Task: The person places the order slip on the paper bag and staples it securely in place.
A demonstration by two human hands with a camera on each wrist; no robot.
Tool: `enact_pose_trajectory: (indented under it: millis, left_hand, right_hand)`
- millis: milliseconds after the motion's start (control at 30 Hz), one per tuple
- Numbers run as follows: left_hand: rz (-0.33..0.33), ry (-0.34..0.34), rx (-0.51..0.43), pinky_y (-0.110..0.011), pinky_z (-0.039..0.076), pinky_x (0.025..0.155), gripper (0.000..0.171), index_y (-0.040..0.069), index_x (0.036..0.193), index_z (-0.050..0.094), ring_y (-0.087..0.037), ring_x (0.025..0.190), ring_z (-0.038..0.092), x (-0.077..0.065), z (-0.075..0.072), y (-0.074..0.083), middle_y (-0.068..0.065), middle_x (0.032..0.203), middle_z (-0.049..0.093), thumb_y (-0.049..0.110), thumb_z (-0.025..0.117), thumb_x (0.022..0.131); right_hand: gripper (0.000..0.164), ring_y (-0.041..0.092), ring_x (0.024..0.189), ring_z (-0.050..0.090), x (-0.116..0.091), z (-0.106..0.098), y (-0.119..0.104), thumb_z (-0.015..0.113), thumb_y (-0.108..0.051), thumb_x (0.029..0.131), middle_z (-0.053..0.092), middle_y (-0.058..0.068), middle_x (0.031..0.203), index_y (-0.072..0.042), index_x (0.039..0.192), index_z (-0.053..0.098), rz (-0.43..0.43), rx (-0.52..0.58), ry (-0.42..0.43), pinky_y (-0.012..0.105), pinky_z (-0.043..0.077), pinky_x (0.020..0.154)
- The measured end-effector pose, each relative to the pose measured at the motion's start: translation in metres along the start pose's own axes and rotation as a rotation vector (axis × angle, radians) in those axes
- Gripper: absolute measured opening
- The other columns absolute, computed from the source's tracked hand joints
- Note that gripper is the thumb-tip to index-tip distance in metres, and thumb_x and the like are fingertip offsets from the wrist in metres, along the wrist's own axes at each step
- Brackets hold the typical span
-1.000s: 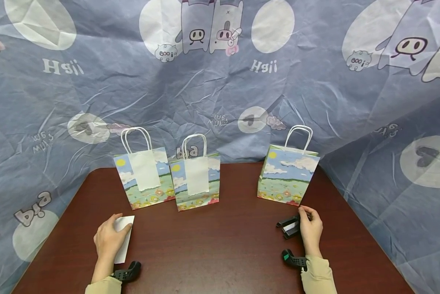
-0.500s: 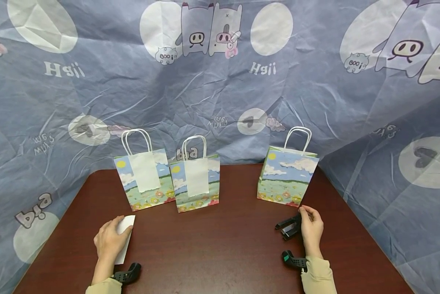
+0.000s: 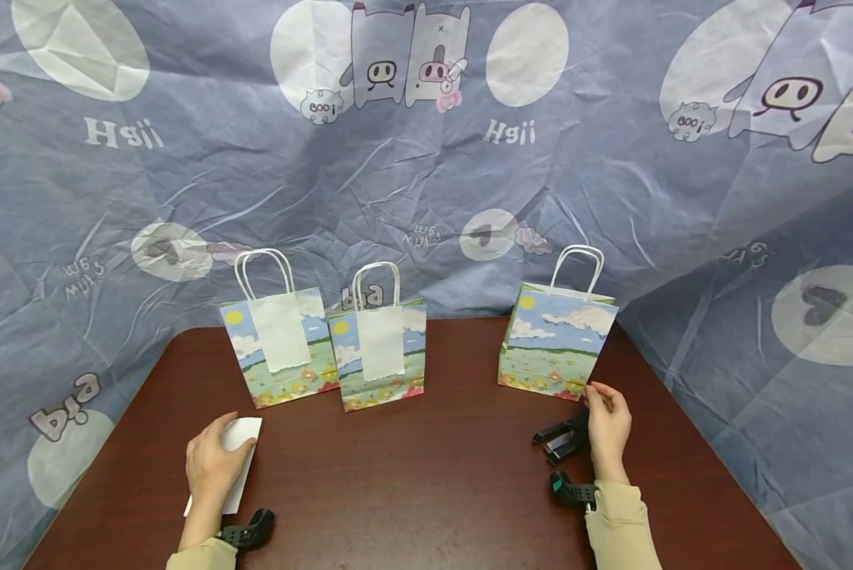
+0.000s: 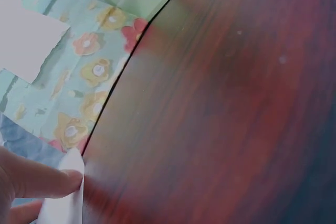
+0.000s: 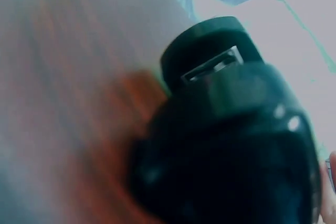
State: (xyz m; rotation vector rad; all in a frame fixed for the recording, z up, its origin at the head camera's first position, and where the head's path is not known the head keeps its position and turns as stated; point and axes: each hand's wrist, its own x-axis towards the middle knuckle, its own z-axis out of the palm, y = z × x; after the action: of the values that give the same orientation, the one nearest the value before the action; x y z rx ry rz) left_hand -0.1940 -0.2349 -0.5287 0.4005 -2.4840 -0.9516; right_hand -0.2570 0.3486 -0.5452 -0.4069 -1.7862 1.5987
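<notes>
In the head view my left hand (image 3: 211, 459) is on a white paper sheet (image 3: 240, 480) at the table's left, and the sheet bows up between thumb and fingers. Up close in the left wrist view, the thumb presses the edge of this paper (image 4: 62, 208). A black stapler (image 3: 565, 437) lies at the right with its arms spread apart. Beside its rear end is my right hand (image 3: 609, 426), fingers loosely bent, fingertips past the stapler toward the paper bag (image 3: 556, 348). The stapler (image 5: 231, 145) fills much of the right wrist view.
Two more printed paper bags with white handles, a left one (image 3: 323, 388) and a middle one (image 3: 415, 380), stand at the back, each with a white sheet on its front. The brown table (image 3: 426, 483) ends at a blue patterned cloth (image 3: 426, 158).
My right hand has shifted slightly up and to the right, away from the stapler. The stapler turned a little, then stayed put. My left hand and its paper barely moved.
</notes>
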Motion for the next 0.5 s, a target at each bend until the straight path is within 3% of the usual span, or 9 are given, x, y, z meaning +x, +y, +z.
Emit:
enact_pose_trajectory:
  millis: [133, 233, 400, 500]
  left_hand:
    - [-0.028, 0.059, -0.047, -0.053, 0.028, 0.094, 0.056, -0.001, 0.119, 0.056, -0.047, 0.112, 0.042, 0.0, -0.002, 0.001, -0.03, 0.121, 0.052, 0.001, 0.077, 0.067]
    - [-0.07, 0.07, -0.062, -0.055, 0.031, 0.091, 0.063, -0.001, 0.125, 0.052, -0.045, 0.111, 0.044, 0.0, -0.003, 0.001, -0.029, 0.123, 0.05, 0.0, 0.076, 0.066]
    - [-0.097, 0.084, -0.089, -0.058, 0.036, 0.082, 0.07, 0.002, 0.133, 0.045, -0.044, 0.107, 0.048, 0.001, -0.002, 0.001, -0.028, 0.124, 0.048, -0.002, 0.071, 0.068]
    - [-0.084, 0.117, -0.128, -0.056, 0.036, 0.082, 0.07, 0.002, 0.135, 0.042, -0.044, 0.105, 0.05, 0.001, -0.001, 0.001, -0.027, 0.125, 0.047, -0.006, 0.064, 0.069]
  right_hand:
    - [0.035, 0.013, 0.083, 0.06, 0.016, 0.003, 0.02, 0.063, -0.036, 0.09, 0.063, -0.003, 0.092, -0.006, 0.108, 0.064, -0.025, -0.009, 0.014, 0.017, 0.046, 0.072]
    - [0.03, 0.012, 0.08, 0.06, 0.021, 0.005, 0.017, 0.066, -0.031, 0.089, 0.062, -0.001, 0.089, -0.007, 0.106, 0.064, -0.034, 0.039, 0.025, 0.017, 0.046, 0.07]
    - [0.026, 0.01, 0.079, 0.058, 0.013, 0.009, -0.023, 0.064, -0.016, 0.089, 0.057, -0.002, 0.089, 0.0, 0.109, 0.058, -0.017, 0.107, 0.024, 0.013, 0.045, 0.068]
    - [0.032, 0.006, 0.083, 0.055, 0.009, 0.012, -0.044, 0.061, -0.012, 0.091, 0.054, -0.001, 0.096, 0.005, 0.116, 0.053, -0.003, 0.05, 0.039, 0.013, 0.043, 0.071]
